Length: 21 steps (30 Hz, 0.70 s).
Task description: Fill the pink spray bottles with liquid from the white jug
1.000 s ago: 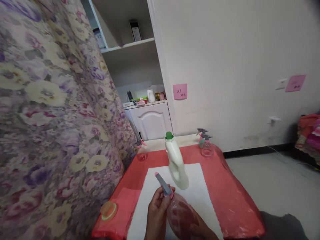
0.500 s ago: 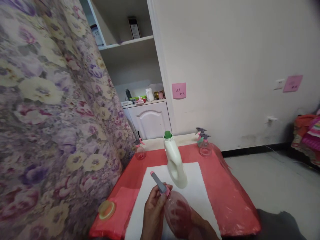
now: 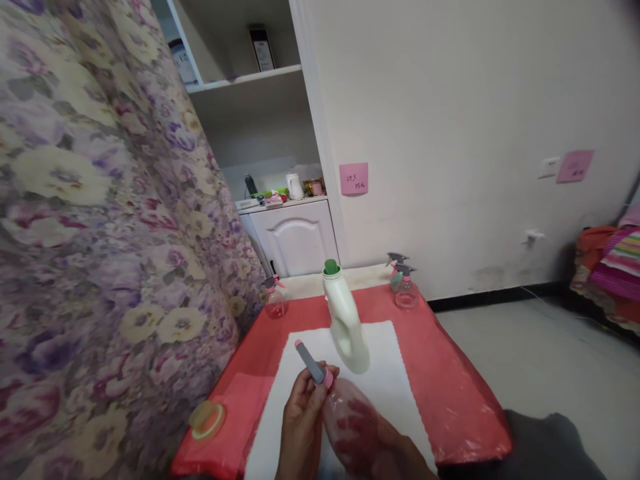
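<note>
Both hands hold a clear spray bottle (image 3: 345, 413) with a grey and pink spray head, tilted over a white cloth (image 3: 280, 407). My left hand (image 3: 303, 407) is closed round the pink collar under the spray head. My right hand (image 3: 395, 440) wraps the bottle's body from the right; its fingers show through the clear wall. Just beyond stands a pale green jug (image 3: 345, 320) with a handle and a green spout insert in its uncapped neck.
Red plastic covers the table (image 3: 460, 400). One spray bottle (image 3: 276, 300) stands at the back left, and two more, the front one clear (image 3: 407, 293), at the back right. A yellowish cap (image 3: 207, 420) lies at the left. A floral curtain (image 3: 125, 267) borders the left side.
The view has shifted slightly, so everything sits a little further left. Both hands keep the same hold on the spray bottle.
</note>
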Motion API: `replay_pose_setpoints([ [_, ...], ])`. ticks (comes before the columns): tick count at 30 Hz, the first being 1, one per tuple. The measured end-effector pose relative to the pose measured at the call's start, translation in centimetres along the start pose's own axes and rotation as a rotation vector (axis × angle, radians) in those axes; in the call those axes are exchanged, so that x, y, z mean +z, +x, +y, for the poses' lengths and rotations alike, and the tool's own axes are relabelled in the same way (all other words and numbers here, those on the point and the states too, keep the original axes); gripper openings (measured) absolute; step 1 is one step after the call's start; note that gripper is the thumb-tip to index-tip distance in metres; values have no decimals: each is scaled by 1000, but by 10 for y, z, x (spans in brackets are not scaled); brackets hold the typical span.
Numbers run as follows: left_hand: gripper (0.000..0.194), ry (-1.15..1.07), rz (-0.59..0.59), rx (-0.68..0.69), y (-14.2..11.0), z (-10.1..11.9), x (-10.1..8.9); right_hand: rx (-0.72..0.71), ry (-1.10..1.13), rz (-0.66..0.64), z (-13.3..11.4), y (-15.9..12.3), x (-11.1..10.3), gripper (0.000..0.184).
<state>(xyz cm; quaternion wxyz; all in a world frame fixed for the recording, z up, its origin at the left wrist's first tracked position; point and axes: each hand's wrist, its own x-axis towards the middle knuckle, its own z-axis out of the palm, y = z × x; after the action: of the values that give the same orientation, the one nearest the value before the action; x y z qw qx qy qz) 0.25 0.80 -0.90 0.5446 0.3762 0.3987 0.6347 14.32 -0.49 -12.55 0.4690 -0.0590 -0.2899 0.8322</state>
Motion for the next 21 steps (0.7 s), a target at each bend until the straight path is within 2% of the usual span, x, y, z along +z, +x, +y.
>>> replay_pose_setpoints([
  [3,33,2,1,17,1,-2,-2,-80,22,85,2,-1,3,69],
  [5,31,-1,-4,34,1,-2,-2,-78,49,102,2,-1,3,69],
  [11,32,0,-20,5,-1,0,-1,207,192,-7,-2,0,0,61],
  [14,32,-3,-13,17,-1,0,-1,131,161,30,-3,-1,3,53],
  [18,36,-16,11,14,0,0,-1,-57,89,116,-1,-4,7,63],
  [21,37,-35,10,14,-2,2,1,-1,103,77,0,-4,2,67],
])
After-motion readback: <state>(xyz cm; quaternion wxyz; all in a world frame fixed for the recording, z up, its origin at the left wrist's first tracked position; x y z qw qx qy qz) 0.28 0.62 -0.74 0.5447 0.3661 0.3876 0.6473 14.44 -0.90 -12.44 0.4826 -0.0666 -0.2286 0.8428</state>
